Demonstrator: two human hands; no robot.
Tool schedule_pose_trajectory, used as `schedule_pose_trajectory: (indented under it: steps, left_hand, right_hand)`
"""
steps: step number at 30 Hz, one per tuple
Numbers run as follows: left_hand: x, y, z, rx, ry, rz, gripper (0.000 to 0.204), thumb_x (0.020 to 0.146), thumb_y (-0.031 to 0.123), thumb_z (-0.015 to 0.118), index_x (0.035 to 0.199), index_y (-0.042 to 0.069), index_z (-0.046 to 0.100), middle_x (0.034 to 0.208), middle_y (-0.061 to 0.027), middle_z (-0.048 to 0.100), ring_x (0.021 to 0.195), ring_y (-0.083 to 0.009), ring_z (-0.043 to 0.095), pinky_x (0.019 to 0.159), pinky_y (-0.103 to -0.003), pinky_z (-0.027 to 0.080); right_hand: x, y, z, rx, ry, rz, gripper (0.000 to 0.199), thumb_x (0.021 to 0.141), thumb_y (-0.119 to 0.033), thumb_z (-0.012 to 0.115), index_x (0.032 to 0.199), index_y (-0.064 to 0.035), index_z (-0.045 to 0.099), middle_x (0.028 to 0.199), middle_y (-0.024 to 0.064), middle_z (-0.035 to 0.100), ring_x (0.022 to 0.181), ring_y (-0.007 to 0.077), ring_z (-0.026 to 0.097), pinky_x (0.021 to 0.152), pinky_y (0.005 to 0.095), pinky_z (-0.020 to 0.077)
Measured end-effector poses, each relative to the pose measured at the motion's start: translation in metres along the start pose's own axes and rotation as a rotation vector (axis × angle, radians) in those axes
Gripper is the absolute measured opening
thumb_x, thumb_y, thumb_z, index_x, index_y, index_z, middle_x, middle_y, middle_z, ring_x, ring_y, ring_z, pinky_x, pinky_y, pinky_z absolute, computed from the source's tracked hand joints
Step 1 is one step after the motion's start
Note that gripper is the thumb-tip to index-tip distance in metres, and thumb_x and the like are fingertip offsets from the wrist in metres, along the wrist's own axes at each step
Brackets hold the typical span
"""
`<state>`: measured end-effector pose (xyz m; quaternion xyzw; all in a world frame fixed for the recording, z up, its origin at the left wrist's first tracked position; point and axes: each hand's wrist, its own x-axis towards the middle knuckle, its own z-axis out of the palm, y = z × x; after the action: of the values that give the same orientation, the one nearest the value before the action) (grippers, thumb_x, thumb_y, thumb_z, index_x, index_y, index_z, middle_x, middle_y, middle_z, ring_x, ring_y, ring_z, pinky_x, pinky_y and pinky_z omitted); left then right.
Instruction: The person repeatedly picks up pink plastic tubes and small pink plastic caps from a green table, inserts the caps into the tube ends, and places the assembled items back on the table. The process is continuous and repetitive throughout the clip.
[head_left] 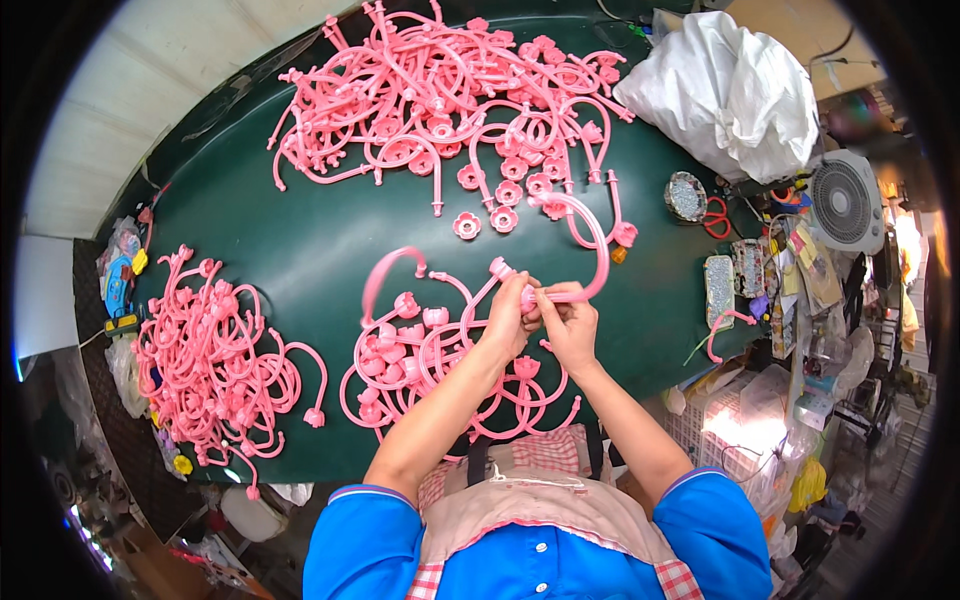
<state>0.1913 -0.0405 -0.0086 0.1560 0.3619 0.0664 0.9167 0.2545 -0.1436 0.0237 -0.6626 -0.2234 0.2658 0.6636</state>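
Note:
Both hands meet above the table, just over the near edge of a pile. My left hand (512, 318) is closed around a small pink end piece (528, 297), mostly hidden by the fingers. My right hand (570, 326) pinches a pink curved tube (602, 262) where it meets that piece; the tube arches up and back to the left, slightly blurred. Beneath and left of my wrists lies a loose pile of pink tubes and flower-shaped cups (384, 358). One more curved pink tube (376, 280) at that pile's far side is smeared by motion.
A large heap of pink tubes (400, 95) covers the far side of the green table (300, 225), with loose flower cups (467, 226) before it. Another heap (215, 350) lies left. At right are a white sack (725, 100), bead dish (686, 196), red scissors (716, 217) and fan (846, 200).

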Motion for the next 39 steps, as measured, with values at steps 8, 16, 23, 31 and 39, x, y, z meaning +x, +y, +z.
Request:
schedule_pose_trajectory:
  steps: [8,16,23,31,39]
  left_hand:
    - [-0.039,0.06,-0.08,1.263,-0.4,0.434,0.022,0.091,0.028,0.072,0.102,0.009,0.075,0.095,-0.002,0.064,0.094,-0.017,0.058,0.087,-0.033,0.047]
    - [0.021,0.128,-0.055,1.784,0.349,0.898,0.057,0.083,0.019,0.078,0.136,0.013,0.058,0.133,-0.0157,0.054,0.116,-0.0394,0.058,0.098,-0.047,0.051]
    - [0.108,0.106,-0.071,1.582,0.33,0.815,0.038,0.089,0.017,0.071,0.122,0.008,0.055,0.109,-0.0174,0.062,0.089,-0.033,0.067,0.074,-0.044,0.055]
    - [0.033,0.095,-0.039,0.007,-0.068,0.071,0.034,0.104,0.036,0.046,0.115,0.007,0.058,0.079,-0.0038,0.055,0.053,-0.0073,0.038,0.046,-0.023,0.028]
    - [-0.059,0.084,-0.045,0.601,0.055,0.545,0.044,0.111,0.035,0.037,0.112,0.003,0.067,0.085,-0.0021,0.059,0.07,-0.0116,0.054,0.064,-0.025,0.046]
  right_hand:
    - [0.052,0.065,-0.053,-0.309,0.091,0.166,0.028,0.09,-0.002,0.068,0.118,0.0,0.062,0.102,0.0129,0.072,0.078,0.0147,0.072,0.061,0.0295,0.0569]
    - [0.166,0.07,-0.102,-1.257,0.192,0.128,0.062,0.082,-0.018,0.073,0.137,0.0002,0.051,0.134,0.0227,0.052,0.128,0.0408,0.051,0.107,0.0479,0.0447]
    - [0.198,0.089,-0.164,-1.096,0.347,0.264,0.032,0.094,-0.03,0.07,0.111,-0.0028,0.071,0.095,0.0131,0.071,0.096,0.0307,0.07,0.089,0.043,0.0514]
    - [0.084,-0.046,-0.016,-0.697,-0.258,-0.238,0.021,0.096,-0.022,0.072,0.107,-0.0038,0.075,0.091,0.0122,0.076,0.072,0.0251,0.073,0.064,0.0379,0.0558]
    - [0.0,-0.066,0.042,-0.854,-0.287,-0.426,0.022,0.091,-0.013,0.073,0.113,-0.0085,0.073,0.075,0.0085,0.066,0.06,0.0276,0.065,0.054,0.0383,0.0496]
